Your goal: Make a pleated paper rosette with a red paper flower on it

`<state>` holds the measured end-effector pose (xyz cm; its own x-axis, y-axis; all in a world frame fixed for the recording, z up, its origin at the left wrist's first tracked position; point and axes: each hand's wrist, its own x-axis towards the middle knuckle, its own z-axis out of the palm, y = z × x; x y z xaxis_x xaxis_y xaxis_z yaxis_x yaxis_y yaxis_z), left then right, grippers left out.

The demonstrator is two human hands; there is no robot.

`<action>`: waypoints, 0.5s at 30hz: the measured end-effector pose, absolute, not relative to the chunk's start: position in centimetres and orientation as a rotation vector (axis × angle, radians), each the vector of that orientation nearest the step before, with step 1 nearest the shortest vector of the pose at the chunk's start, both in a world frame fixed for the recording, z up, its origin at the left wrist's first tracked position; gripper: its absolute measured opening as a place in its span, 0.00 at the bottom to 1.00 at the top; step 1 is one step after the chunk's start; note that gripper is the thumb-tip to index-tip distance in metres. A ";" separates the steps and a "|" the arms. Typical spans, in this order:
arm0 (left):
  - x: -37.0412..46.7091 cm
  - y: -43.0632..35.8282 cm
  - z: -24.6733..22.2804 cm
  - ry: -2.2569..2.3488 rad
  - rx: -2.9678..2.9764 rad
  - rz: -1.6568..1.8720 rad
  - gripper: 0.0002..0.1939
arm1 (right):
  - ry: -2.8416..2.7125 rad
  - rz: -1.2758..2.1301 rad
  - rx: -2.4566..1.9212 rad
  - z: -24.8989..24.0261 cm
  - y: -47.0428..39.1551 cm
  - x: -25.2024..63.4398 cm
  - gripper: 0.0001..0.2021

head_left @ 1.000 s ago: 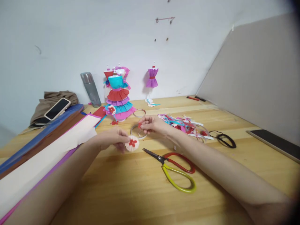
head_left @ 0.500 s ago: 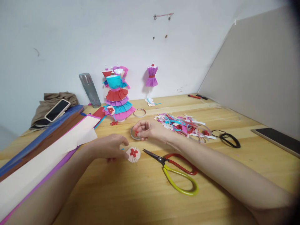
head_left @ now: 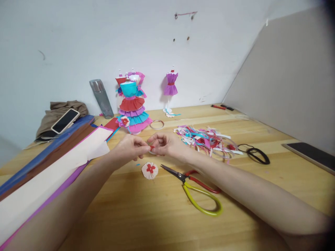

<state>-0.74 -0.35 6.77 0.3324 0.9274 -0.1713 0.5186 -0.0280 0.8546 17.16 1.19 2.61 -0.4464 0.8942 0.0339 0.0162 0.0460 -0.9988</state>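
Observation:
My left hand (head_left: pixel 133 146) and my right hand (head_left: pixel 163 143) meet above the wooden table, fingertips together. Between them they pinch a small red piece (head_left: pixel 151 148), mostly hidden by the fingers. Just below lies a round, pleated cream rosette (head_left: pixel 150 170) with a red flower shape on it. To its right rest scissors (head_left: pixel 180 176) with one red and one yellow handle, blades slightly apart. A tiny blue scrap (head_left: pixel 138 164) is left of the rosette.
Behind the hands stand paper dresses on forms (head_left: pixel 133 104), a tape ring (head_left: pixel 157 124) and a bottle (head_left: pixel 101 99). Paper sheets (head_left: pixel 60 170) and a phone (head_left: pixel 65 121) lie left; paper strips (head_left: pixel 204 137), a black cord (head_left: pixel 258 156) and a dark tablet-like device (head_left: pixel 311 153) lie right.
My left hand has moved up and right, away from the rosette, to meet my right hand at the red piece. The view has shifted slightly.

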 end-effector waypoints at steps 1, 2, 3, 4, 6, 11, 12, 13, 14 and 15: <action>-0.6 -0.4 6.8 1.322 1.662 0.579 0.10 | -1.580 1.497 -0.938 2.7 1.1 17.1 0.15; -0.6 -0.4 6.8 1.327 1.643 0.600 0.10 | -1.582 1.503 -0.938 2.8 1.0 17.1 0.15; -0.6 -0.4 6.8 1.325 1.628 0.615 0.11 | -1.584 1.509 -0.940 2.8 0.9 17.1 0.15; -0.6 -0.4 6.8 1.316 1.619 0.623 0.10 | -1.588 1.514 -0.943 2.9 0.9 17.0 0.15; -0.7 -0.4 6.8 1.288 1.615 0.618 0.09 | -1.597 1.514 -0.941 3.0 0.9 17.0 0.14; -0.3 -0.5 6.4 1.292 1.650 0.640 0.07 | -1.600 1.528 -0.916 3.1 0.7 17.0 0.13; -0.2 -0.5 6.4 1.302 1.644 0.654 0.06 | -1.597 1.540 -0.908 3.0 0.7 17.0 0.14; -0.1 -0.6 6.4 1.308 1.631 0.661 0.06 | -1.596 1.552 -0.900 3.0 0.7 17.0 0.14; 0.0 -0.6 6.4 1.309 1.613 0.664 0.06 | -1.598 1.560 -0.893 3.0 0.7 17.0 0.14; 0.0 -0.6 6.5 1.306 1.594 0.667 0.06 | -1.603 1.564 -0.887 2.9 0.7 17.1 0.14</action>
